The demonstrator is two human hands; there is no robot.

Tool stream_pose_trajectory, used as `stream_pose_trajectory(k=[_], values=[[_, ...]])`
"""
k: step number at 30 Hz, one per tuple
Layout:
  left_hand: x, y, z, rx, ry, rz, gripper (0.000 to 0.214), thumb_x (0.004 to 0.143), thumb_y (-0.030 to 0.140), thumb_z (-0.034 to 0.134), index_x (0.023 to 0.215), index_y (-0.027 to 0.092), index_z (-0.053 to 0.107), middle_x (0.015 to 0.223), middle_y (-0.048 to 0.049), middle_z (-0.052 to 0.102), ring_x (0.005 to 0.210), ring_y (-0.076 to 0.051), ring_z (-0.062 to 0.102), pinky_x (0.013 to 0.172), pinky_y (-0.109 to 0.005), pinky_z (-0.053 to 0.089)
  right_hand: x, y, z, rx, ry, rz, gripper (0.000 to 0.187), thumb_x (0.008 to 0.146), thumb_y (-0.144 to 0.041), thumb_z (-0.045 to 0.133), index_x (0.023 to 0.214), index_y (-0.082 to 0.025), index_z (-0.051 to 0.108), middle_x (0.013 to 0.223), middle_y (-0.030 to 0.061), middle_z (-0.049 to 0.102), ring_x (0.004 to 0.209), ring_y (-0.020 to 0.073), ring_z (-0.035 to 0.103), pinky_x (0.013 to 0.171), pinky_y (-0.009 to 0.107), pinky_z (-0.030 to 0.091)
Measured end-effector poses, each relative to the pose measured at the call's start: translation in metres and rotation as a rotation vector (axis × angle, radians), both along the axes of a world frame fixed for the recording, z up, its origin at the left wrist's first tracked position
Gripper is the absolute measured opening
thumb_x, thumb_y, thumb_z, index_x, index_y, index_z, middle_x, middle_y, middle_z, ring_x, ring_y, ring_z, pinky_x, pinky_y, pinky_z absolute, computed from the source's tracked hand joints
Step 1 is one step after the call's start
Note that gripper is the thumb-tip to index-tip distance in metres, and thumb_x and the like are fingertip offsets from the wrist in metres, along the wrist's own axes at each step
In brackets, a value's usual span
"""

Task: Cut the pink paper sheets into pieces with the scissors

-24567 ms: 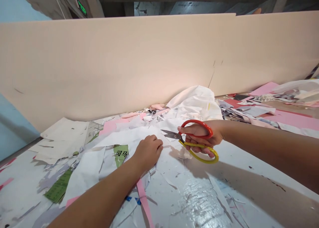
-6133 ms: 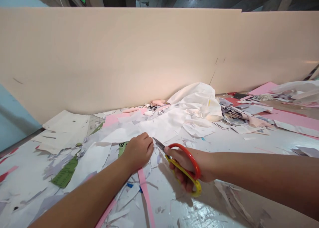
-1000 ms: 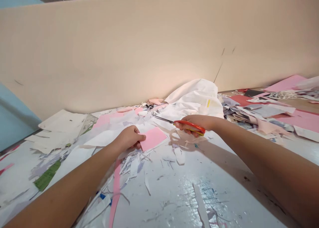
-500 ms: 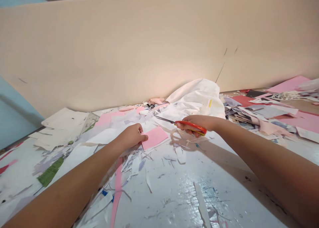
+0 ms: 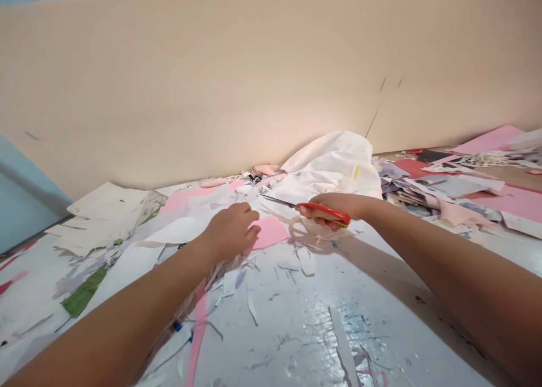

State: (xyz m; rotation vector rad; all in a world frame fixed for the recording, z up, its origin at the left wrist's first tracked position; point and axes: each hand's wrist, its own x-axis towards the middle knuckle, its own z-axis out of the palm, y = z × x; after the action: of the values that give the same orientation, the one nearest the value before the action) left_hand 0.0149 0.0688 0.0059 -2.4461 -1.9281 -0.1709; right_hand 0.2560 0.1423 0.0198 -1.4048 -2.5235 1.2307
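Note:
My right hand [image 5: 330, 209] is wrapped around the handles of red-handled scissors [image 5: 324, 211]. Their dark metal blades point left, towards the middle of the table, and look closed or nearly so. A small piece of pink paper [image 5: 271, 233] lies left of the scissors, just above the table surface or on it. My left hand [image 5: 235, 229] is closed over its left end, thumb against the paper, with the other fingers partly hidden behind the back of the hand. Between the blades and the pink paper there is a small gap.
Paper scraps and strips litter the white table [image 5: 292, 319]. White crumpled cloth or sheeting [image 5: 339, 155] lies against a beige board [image 5: 254, 82] at the back. Stacked offcuts [image 5: 410, 192] stand at right, white sheets [image 5: 105, 215] and a green scrap [image 5: 84, 291] at left.
My left hand has shifted right and further over the pink paper, covering more of its left end. My right hand and the scissors have stayed nearly still.

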Motion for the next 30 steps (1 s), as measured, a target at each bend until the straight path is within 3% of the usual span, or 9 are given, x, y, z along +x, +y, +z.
stream_pose_trajectory(k=[3,5,10,20,27,30], values=[[0.002,-0.001,-0.014,-0.03,0.004,-0.216,0.041,0.081,0.04,0.033,0.117,0.026,0.046,0.133,-0.003,0.039,0.122,-0.021,0.029,0.096,-0.034,0.029,-0.002,-0.002,0.001,0.002,0.008,0.007,0.041,0.07,-0.057,0.048,0.06,-0.018,0.04,0.056,-0.002,0.046,0.041,0.0076,0.044,0.04,0.021,0.035],[-0.001,-0.001,-0.024,-0.064,-0.004,-0.26,0.045,0.083,0.041,0.029,0.124,0.026,0.04,0.138,-0.0035,0.031,0.127,-0.021,0.022,0.099,-0.036,0.026,-0.003,-0.003,0.002,-0.008,-0.008,-0.005,0.042,0.07,-0.058,0.047,0.061,-0.018,0.04,0.056,-0.0023,0.046,0.039,0.007,0.042,0.039,0.021,0.034],[-0.008,0.0,-0.035,-0.099,-0.048,-0.162,0.05,0.084,0.043,0.025,0.129,0.024,0.035,0.14,-0.0026,0.026,0.128,-0.02,0.019,0.101,-0.036,0.023,-0.005,-0.003,0.003,-0.003,-0.146,-0.033,0.044,0.071,-0.06,0.044,0.062,-0.018,0.039,0.055,-0.0031,0.044,0.036,0.005,0.038,0.038,0.021,0.034],[-0.001,-0.006,-0.033,-0.076,-0.097,-0.055,0.045,0.081,0.041,0.03,0.119,0.022,0.046,0.135,-0.0068,0.036,0.126,-0.02,0.027,0.099,-0.038,0.027,-0.007,-0.008,0.009,-0.02,-0.298,-0.073,0.049,0.069,-0.065,0.041,0.057,-0.018,0.038,0.049,-0.002,0.04,0.035,0.007,0.039,0.037,0.023,0.034],[0.001,-0.006,-0.034,-0.028,-0.09,-0.08,0.043,0.081,0.037,0.031,0.119,0.022,0.045,0.135,-0.0081,0.036,0.125,-0.022,0.028,0.099,-0.039,0.026,-0.007,-0.012,0.012,-0.007,-0.313,-0.086,0.049,0.066,-0.066,0.042,0.059,-0.018,0.04,0.048,-0.0019,0.04,0.037,0.0087,0.041,0.038,0.024,0.035],[0.002,-0.005,-0.033,-0.062,-0.196,-0.079,0.038,0.079,0.034,0.036,0.113,0.025,0.051,0.135,-0.0059,0.036,0.125,-0.023,0.026,0.099,-0.04,0.024,-0.007,-0.013,0.012,0.006,-0.331,-0.068,0.05,0.067,-0.066,0.042,0.058,-0.017,0.041,0.047,-0.0019,0.04,0.036,0.0086,0.041,0.039,0.024,0.034]])
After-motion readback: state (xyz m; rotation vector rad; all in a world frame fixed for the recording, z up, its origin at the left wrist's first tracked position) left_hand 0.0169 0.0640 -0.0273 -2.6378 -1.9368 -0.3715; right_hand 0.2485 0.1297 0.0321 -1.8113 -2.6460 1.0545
